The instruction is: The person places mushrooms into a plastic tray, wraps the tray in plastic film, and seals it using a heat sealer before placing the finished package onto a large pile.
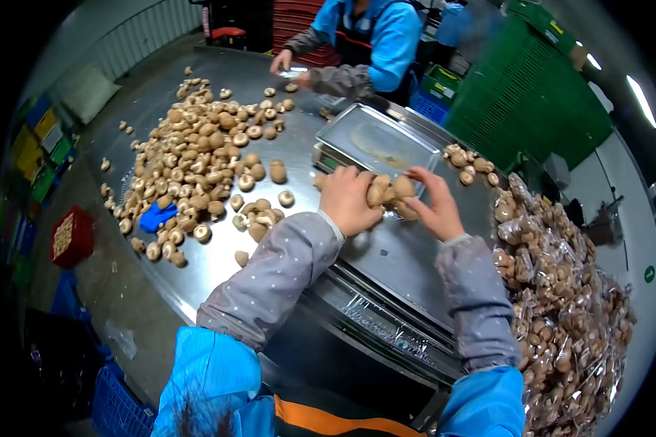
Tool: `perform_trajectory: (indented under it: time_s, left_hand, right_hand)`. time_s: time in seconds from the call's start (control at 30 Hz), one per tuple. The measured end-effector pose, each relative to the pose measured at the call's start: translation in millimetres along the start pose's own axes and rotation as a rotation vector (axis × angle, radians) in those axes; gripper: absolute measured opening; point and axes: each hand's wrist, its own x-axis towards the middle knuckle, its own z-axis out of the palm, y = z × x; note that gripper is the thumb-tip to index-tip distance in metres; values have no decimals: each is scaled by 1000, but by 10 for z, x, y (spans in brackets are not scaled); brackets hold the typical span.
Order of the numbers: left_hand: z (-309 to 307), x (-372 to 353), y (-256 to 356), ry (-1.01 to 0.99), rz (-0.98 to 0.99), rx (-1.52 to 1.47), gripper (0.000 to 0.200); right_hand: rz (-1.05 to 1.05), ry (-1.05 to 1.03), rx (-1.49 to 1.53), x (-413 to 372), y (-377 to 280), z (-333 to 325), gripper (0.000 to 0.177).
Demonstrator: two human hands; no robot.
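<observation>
A small cluster of brown-capped mushrooms (388, 192) is held between my two hands, just in front of the scale's metal pan (368, 135). My left hand (348, 199) curls around the cluster from the left, its fingers partly hidden behind the caps. On the other side, my right hand (439, 206) curves with its fingertips and thumb against the mushrooms. Something shiny shows beneath them, too small to make out. To the left, a big heap of loose mushrooms (197, 149) lies on the steel table (229, 69), with a blue glove (157, 216) on it.
Bagged mushrooms (561, 320) are piled high at my right. Several loose mushrooms (470, 164) lie beyond the scale. Across the table, a person in blue (393, 44) handles a shiny tray or wrap. Green crates (528, 87) stand behind; a red crate (71, 237) sits on the floor.
</observation>
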Motion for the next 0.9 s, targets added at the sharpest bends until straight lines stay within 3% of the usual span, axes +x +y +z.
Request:
perform_trajectory:
  time_s: [0.1, 0.17, 0.23, 0.27, 0.37, 0.4, 0.5, 0.67, 0.77, 0.9]
  left_hand:
    - [246, -56, -113, -51, -63, 55, 56]
    - [324, -50, -159, -40, -146, 73, 57]
    - [388, -15, -195, -98, -266, -14, 53]
    - [463, -35, -241, -120, -202, 112, 50]
    - [540, 19, -258, -216, -104, 90, 48]
    - [583, -3, -246, -157, -16, 89, 47]
    - [658, -111, -29, -292, 169, -65, 47]
    - [881, -383, 604, -487, 496, -350, 45]
    - [882, -441, 839, -531, 535, -363, 46]
    - [850, -458, 895, -492, 495, -327, 57]
  right_hand:
    - [-30, -179, -171, 47, 173, 172, 45]
    - [-131, -124, -143, 78, 297, 246, 45]
    - [-84, -90, -38, 163, 457, 365, 44]
    - [-56, -68, 16, 179, 532, 413, 44]
    - [122, -299, 271, 147, 712, 462, 47]
    - [166, -259, 130, 45, 550, 375, 46]
    - [217, -167, -208, -506, 175, 139, 43]
    - [681, -36, -391, -1534, -498, -217, 40]
    - [588, 97, -568, -1848, -512, -267, 43]
    - [488, 89, -296, -1911, -386, -414, 52]
